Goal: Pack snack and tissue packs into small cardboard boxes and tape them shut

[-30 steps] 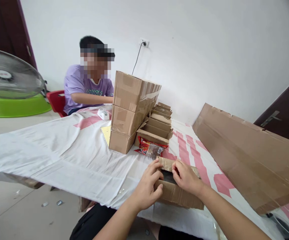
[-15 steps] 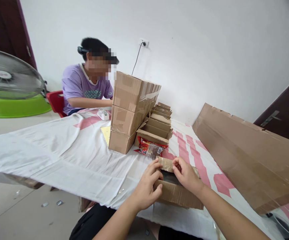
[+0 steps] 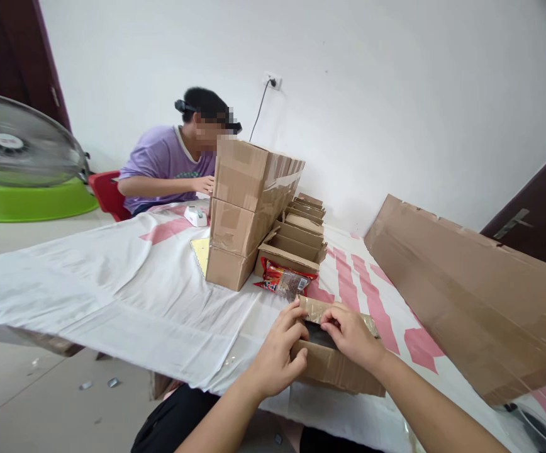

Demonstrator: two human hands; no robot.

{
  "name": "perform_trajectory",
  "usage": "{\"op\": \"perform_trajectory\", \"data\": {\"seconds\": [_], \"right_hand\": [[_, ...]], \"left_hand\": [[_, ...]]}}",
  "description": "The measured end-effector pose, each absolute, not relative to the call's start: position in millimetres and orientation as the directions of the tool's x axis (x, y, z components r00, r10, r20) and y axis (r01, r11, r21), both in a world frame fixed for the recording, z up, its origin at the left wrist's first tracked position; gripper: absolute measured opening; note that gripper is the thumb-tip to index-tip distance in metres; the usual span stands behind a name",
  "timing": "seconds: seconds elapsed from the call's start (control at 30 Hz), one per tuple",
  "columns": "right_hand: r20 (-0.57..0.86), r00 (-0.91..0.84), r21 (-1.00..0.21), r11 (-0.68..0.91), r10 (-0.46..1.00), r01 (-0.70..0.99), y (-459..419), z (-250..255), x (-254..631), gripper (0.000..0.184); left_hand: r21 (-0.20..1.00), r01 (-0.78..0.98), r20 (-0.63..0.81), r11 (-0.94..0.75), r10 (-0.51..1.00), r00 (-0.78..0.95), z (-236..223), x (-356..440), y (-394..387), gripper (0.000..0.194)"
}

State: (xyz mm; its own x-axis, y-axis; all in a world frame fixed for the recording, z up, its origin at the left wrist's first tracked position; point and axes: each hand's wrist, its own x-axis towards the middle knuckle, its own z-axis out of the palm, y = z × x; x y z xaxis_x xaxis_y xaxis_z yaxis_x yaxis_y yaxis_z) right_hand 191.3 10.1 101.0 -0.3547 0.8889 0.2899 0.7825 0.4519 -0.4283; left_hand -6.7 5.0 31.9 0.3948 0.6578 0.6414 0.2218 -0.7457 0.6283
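A small cardboard box [image 3: 336, 371] stands at the table's near edge, with a dark gap showing in its top and shiny tape on its far flap [image 3: 314, 308]. My left hand [image 3: 280, 346] is wrapped round the box's left end, fingers on the upper edge and thumb on the near side. Over the gap, beside the flap, my right hand [image 3: 346, 333] is closed in a pinch. Whatever lies between those fingertips is too small to make out. Just beyond the box lies a red snack packet [image 3: 285, 280] with a clear window, leaning against an open carton [image 3: 296, 247].
Taped cardboard boxes [image 3: 235, 220] stand stacked left of a row of open cartons. A large cardboard sheet [image 3: 471, 296] leans along the right. Across the white-and-pink tablecloth [image 3: 126, 302] sits another person [image 3: 169, 157], near a white device [image 3: 195, 216]. A fan [image 3: 13, 145] stands at left.
My right hand lifted slightly with its fingers loosened, then lowered and pinched near the gap. My left hand stayed on the box. The other person leaned forward toward the stacked boxes.
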Motion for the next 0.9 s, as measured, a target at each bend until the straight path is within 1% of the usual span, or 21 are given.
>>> {"op": "perform_trajectory", "data": {"seconds": [0.07, 0.1, 0.17, 0.2, 0.23, 0.3, 0.33, 0.53, 0.6, 0.7, 0.9], "right_hand": [[0.267, -0.258, -0.577, 0.369, 0.928, 0.729, 9, 101, 191, 0.009], [0.245, -0.194, -0.672, 0.311, 0.95, 0.672, 9, 102, 190, 0.008], [0.163, -0.077, -0.864, 0.18, 0.984, 0.47, 9, 104, 188, 0.016], [0.111, -0.046, -0.933, 0.12, 0.993, 0.34, 9, 106, 186, 0.021], [0.063, -0.038, -0.975, 0.07, 0.997, 0.213, 9, 109, 185, 0.027], [-0.004, -0.055, -1.0, -0.002, 0.998, 0.021, 10, 113, 183, 0.035], [-0.024, -0.067, -0.999, -0.026, 0.997, -0.036, 10, 115, 181, 0.037], [-0.089, -0.09, -0.976, -0.105, 0.992, -0.191, 11, 117, 171, 0.039], [-0.086, -0.08, -0.972, -0.102, 0.993, -0.212, 11, 118, 169, 0.038], [-0.077, -0.051, -0.979, -0.085, 0.996, -0.184, 11, 122, 168, 0.038], [-0.121, -0.065, -0.978, -0.131, 0.99, -0.164, 10, 126, 167, 0.039]], "left_hand": [[0.63, 0.218, 0.642, -0.746, 0.658, 0.395, 32, -7, 5, 0.014], [0.63, 0.215, 0.643, -0.746, 0.657, 0.395, 32, -7, 5, 0.014], [0.631, 0.209, 0.644, -0.747, 0.655, 0.396, 32, -6, 5, 0.013], [0.631, 0.207, 0.645, -0.748, 0.654, 0.396, 32, -6, 5, 0.012], [0.63, 0.205, 0.647, -0.749, 0.652, 0.395, 32, -6, 5, 0.012], [0.627, 0.202, 0.652, -0.753, 0.648, 0.394, 32, -6, 6, 0.012], [0.626, 0.201, 0.653, -0.754, 0.647, 0.393, 32, -6, 6, 0.012], [0.621, 0.216, 0.648, -0.753, 0.649, 0.4, 32, -6, 5, 0.014], [0.622, 0.224, 0.646, -0.75, 0.653, 0.395, 32, -6, 5, 0.014], [0.618, 0.227, 0.648, -0.753, 0.651, 0.394, 34, -7, 4, 0.013], [0.617, 0.226, 0.649, -0.754, 0.65, 0.395, 35, -7, 4, 0.014]]}}
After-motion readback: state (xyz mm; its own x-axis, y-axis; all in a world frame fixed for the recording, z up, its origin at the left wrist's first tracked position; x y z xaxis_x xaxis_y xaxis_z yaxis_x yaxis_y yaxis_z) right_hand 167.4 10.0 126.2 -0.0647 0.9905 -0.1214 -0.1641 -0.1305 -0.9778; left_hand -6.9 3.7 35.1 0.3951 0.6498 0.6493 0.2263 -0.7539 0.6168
